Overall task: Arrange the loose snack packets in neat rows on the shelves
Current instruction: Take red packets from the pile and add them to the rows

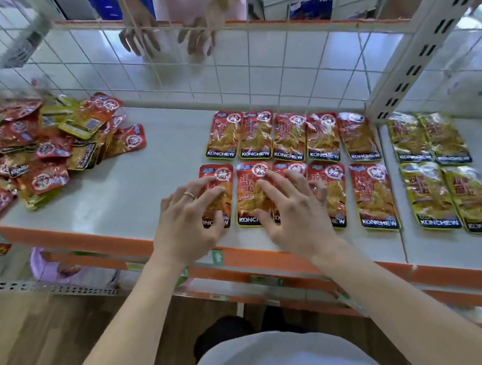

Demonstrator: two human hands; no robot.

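The pile of loose packets (pixel 36 154) lies well off to the left of both hands and a little farther back on the shelf (pixel 141 183). The left hand (pixel 189 219) is therefore the nearer one for a reach. Its red and yellow packets point every way, with no shared long axis. The left hand rests with fingers spread on the leftmost red packet (pixel 217 176) of the front row. Just beside it, the right hand (pixel 292 209) presses spread fingers on the next two packets. Neither hand pinches anything. These packets lie side by side, long axes running away from the person. Beyond the fingertips runs the back row (pixel 289 136) of red packets. Farther right of the right hand sit the yellow packets (pixel 440 171) in a block. A new packet would likely go on the bare shelf left of the left hand.
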